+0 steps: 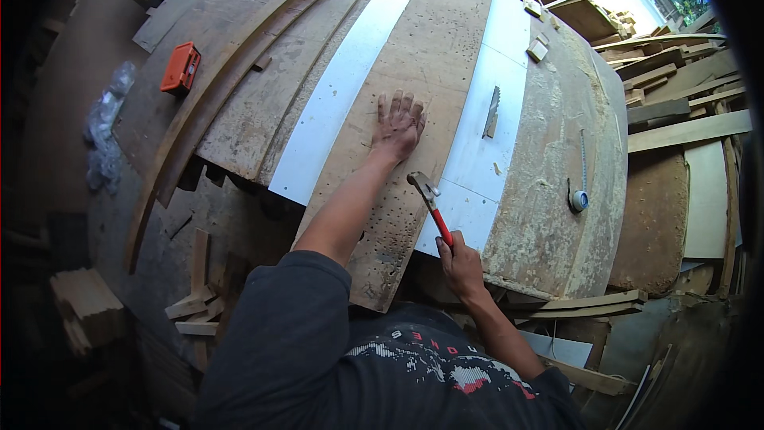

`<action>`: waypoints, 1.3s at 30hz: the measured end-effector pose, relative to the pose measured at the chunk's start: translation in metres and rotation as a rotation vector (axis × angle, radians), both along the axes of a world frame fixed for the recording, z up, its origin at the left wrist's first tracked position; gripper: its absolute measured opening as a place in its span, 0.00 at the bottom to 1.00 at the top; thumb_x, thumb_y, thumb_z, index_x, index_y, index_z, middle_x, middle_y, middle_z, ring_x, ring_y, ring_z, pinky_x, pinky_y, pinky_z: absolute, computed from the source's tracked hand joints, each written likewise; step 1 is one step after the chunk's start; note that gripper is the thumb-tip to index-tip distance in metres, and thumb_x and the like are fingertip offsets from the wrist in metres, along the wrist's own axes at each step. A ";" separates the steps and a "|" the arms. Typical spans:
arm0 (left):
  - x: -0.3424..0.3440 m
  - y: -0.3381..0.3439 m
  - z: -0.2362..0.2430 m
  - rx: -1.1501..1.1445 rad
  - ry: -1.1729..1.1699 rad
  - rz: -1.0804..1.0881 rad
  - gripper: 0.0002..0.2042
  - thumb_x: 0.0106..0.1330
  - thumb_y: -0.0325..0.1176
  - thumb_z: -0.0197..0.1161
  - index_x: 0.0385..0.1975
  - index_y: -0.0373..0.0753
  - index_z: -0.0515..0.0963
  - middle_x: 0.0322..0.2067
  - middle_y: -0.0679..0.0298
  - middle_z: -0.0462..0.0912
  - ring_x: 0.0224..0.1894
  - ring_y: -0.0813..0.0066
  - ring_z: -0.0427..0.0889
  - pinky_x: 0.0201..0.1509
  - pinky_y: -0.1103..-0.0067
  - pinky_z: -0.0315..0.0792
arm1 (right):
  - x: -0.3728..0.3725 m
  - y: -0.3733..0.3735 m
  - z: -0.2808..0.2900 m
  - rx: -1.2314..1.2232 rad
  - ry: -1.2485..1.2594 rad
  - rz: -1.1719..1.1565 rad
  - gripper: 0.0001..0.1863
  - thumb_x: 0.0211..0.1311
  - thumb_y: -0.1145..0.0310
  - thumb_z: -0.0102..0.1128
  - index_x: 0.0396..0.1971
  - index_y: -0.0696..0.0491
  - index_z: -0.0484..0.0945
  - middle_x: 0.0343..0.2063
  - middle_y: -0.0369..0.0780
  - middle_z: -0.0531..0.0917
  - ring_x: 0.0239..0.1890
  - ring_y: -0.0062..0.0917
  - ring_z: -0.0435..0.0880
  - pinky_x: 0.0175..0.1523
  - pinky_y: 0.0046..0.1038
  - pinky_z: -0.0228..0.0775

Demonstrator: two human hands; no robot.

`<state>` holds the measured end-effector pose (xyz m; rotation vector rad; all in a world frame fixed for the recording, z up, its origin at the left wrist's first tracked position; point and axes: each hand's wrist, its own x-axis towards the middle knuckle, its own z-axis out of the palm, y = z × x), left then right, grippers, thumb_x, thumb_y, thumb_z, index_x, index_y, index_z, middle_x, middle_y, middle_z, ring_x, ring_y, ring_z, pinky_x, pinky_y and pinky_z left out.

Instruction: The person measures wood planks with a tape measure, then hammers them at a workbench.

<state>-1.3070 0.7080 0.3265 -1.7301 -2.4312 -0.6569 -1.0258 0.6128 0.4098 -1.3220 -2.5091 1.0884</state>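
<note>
My left hand (398, 126) lies flat on a long brown wooden board (434, 56), its fingers spread and holding nothing. The board is dotted with small holes, thickest at its near end. In my right hand (461, 263) is a claw hammer (440, 223) with a red handle. Its metal head hangs over the board's right edge, nearer to me than my left hand; whether it touches the wood I cannot tell. White sheet material (481, 139) shows along both sides of the board. A toothed saw blade (491, 113) rests on the right-hand white strip.
Right of the white strip, a tape measure (578, 201) lies partly pulled out on the worn worktable (549, 231). An orange-red box (181, 68) sits at the left, beside a long curved wooden strip (187, 111). Crumpled clear plastic (107, 131) lies farther left. Stacked timber (684, 127) fills the right.
</note>
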 end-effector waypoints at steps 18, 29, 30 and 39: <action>0.012 0.007 0.017 -0.146 0.030 0.042 0.29 0.67 0.53 0.46 0.64 0.43 0.64 0.70 0.61 0.56 0.74 0.62 0.46 0.75 0.58 0.34 | -0.064 0.350 0.048 0.060 0.607 -0.187 0.21 0.74 0.50 0.43 0.42 0.56 0.71 0.17 0.35 0.70 0.18 0.17 0.68 0.23 0.26 0.60; 0.013 0.017 0.026 -0.177 0.025 0.039 0.28 0.67 0.51 0.50 0.64 0.44 0.65 0.69 0.61 0.56 0.73 0.61 0.48 0.75 0.58 0.37 | -0.168 0.507 -0.027 0.337 0.000 -0.150 0.24 0.73 0.48 0.39 0.38 0.57 0.72 0.30 0.58 0.81 0.37 0.54 0.82 0.43 0.49 0.72; 0.010 0.012 0.024 -0.187 0.025 0.049 0.28 0.66 0.51 0.50 0.64 0.45 0.65 0.69 0.62 0.56 0.73 0.61 0.48 0.75 0.58 0.37 | -0.175 0.506 -0.031 0.331 0.003 -0.147 0.24 0.73 0.48 0.39 0.38 0.57 0.72 0.30 0.58 0.81 0.37 0.54 0.82 0.43 0.49 0.72; 0.007 0.011 0.031 -0.185 0.036 0.070 0.28 0.65 0.50 0.52 0.63 0.44 0.66 0.69 0.62 0.57 0.73 0.61 0.49 0.75 0.57 0.37 | -0.192 0.468 0.038 0.288 0.549 -0.223 0.27 0.72 0.45 0.39 0.36 0.57 0.70 0.25 0.55 0.81 0.34 0.53 0.82 0.39 0.48 0.71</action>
